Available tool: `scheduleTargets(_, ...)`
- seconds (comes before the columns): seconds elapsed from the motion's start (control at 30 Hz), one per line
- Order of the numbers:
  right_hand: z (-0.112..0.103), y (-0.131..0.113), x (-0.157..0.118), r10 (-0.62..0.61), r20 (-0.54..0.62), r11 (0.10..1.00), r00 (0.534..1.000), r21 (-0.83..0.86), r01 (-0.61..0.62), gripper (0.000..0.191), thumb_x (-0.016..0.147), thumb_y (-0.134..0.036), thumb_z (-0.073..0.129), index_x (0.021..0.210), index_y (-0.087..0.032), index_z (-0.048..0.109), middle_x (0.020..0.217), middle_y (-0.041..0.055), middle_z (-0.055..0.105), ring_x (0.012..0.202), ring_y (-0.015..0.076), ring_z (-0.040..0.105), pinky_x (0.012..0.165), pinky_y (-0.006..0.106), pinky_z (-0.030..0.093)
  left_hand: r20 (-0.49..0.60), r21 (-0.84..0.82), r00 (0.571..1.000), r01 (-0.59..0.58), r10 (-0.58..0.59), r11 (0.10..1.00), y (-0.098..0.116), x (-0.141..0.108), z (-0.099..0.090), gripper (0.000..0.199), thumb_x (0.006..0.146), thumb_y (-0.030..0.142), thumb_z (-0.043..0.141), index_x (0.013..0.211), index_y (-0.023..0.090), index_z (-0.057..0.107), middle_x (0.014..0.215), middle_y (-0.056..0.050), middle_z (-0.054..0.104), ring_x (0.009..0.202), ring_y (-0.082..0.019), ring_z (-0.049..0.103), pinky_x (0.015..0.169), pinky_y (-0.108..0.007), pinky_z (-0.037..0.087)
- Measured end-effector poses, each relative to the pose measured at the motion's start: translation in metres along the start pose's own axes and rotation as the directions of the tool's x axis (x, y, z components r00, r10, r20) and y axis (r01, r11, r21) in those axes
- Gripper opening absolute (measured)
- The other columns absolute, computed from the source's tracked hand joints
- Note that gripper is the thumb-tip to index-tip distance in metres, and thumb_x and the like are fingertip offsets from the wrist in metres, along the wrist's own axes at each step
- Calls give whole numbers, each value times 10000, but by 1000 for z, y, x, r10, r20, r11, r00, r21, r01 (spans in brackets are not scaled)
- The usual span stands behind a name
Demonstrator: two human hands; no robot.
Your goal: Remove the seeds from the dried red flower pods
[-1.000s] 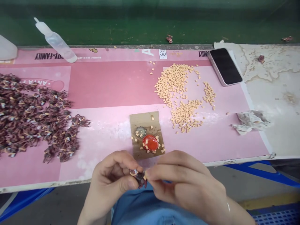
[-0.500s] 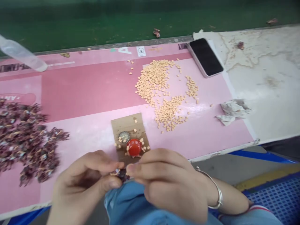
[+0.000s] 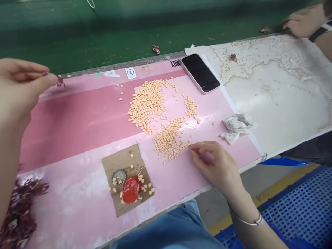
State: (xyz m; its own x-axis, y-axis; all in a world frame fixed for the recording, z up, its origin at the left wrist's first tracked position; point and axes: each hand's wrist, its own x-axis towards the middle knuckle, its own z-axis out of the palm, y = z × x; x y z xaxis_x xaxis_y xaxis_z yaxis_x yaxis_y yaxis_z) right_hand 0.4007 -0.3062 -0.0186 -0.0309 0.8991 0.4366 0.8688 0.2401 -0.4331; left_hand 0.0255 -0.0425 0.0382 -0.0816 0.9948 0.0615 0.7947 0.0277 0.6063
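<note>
My left hand [image 3: 23, 83] is raised at the far left, its thumb and fingers pinching a small dark red piece [image 3: 61, 81] above the pink mat. On the right, my right hand [image 3: 215, 162] rests by the edge of the small beige pieces [image 3: 168, 138], its thumb and forefinger tips together at one of them. Whether it grips that piece is too small to tell. A brown card [image 3: 121, 211] near the front edge bears a red cap [image 3: 131, 190], a crimped metal cap [image 3: 119, 177] and a few beige pieces. Dark red pieces [image 3: 20, 211] lie heaped at the lower left.
A phone [image 3: 200, 73] lies at the mat's back right, and crumpled tissue [image 3: 237, 127] nearer the front. Another person's hand [image 3: 306, 22] is at the upper right. A green surface [image 3: 116, 38] runs behind the table. A blue perforated surface [image 3: 298, 207] is at the lower right.
My hands have parted: the left moved up and left with a dark red piece, the right moved up and right to the beige pieces. The view has shifted, and another person's hand now shows.
</note>
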Motion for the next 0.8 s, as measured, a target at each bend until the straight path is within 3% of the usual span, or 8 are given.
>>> scheduleTargets(0.13,3,-4,10,-14,28,1000,1000,14,14,122,1065,-159,614,1108,-261,563,925,40,811,821,204,800,645,294,633,-87,-2,994,72,-72,997,26,38,23,847,834,661,646,1290,-52,624,1393,-118,745,1328,-412,660,1022,-605,532)
scheduleTargets(0.23,2,-3,13,-28,78,999,997,-13,29,142,1055,-117,601,1088,-255,583,901,35,806,773,191,786,635,276,612,-93,14,991,97,-95,995,29,57,34,790,846,644,638,1118,-98,615,1426,-192,707,1327,-375,674,1066,-484,560)
scheduleTargets(0.3,0,-3,14,-42,95,999,995,-17,44,164,1049,-93,572,1088,-248,610,897,38,800,750,192,772,624,280,597,-64,45,994,92,-89,995,28,63,37,761,890,603,587,1148,-113,611,1441,-177,699,1350,-356,663,1093,-434,546)
scheduleTargets(0.4,-1,-2,14,-39,114,999,993,8,39,174,1049,-112,546,1074,-250,649,896,37,796,779,212,776,648,305,603,-55,127,996,79,-73,989,27,58,33,678,976,463,515,1340,-106,571,1477,-133,689,1387,-350,645,1171,-472,514)
scheduleTargets(0.5,-2,1,12,-27,118,999,993,28,24,129,1058,-166,572,1082,-252,665,887,31,797,769,207,777,646,303,605,-75,207,997,29,-14,978,22,30,19,577,1018,380,516,1443,-6,575,1541,-141,655,1364,-272,647,1220,-453,493)
scheduleTargets(0.57,-2,1,9,-3,77,999,997,38,0,48,1057,-229,622,1049,-266,652,874,26,801,739,202,770,594,299,582,-18,241,999,-26,32,970,17,-2,2,540,1009,412,546,1403,55,643,1510,-127,678,1332,-239,643,1221,-412,479)
scheduleTargets(0.67,2,-4,2,130,10,987,991,91,-131,209,1031,-330,701,886,-294,554,900,33,825,766,229,783,604,336,578,114,293,987,-147,118,945,6,-65,-32,505,972,483,560,1271,112,727,1357,-111,749,1287,-265,651,1195,-435,477)
scheduleTargets(0.8,12,-16,-3,309,-7,924,951,239,-299,325,970,-347,778,839,-305,484,903,37,836,812,263,796,640,381,576,268,436,937,-324,223,839,-21,-148,-72,514,1037,580,438,1070,170,747,1050,-107,784,1007,-292,705,985,-460,534)
